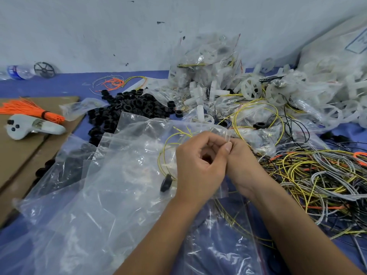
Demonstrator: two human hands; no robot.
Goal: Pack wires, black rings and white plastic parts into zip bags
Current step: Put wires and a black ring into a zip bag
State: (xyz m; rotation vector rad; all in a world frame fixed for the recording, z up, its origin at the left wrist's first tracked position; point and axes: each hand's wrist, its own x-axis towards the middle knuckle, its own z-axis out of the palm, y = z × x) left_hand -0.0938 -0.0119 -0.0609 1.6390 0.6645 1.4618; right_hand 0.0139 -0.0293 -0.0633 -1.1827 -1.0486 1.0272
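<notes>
Pinching the top edge of a clear plastic zip bag [219, 133], left hand [198, 165] and right hand [241, 161] fingertips pressed together, yellow wire loop [168, 153] and black ring [166, 182] inside below the fingers, tangled wire pile [317, 175] right of them.

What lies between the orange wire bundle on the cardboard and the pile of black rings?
In the head view, a small clear zip bag lies between the orange wire bundle and the black rings, partly on the cardboard edge.

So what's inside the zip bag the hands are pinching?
Through the clear zip bag a loop of yellow wire and one black ring show. The left hand and right hand cover its right part, so any white part there is hidden.
</notes>
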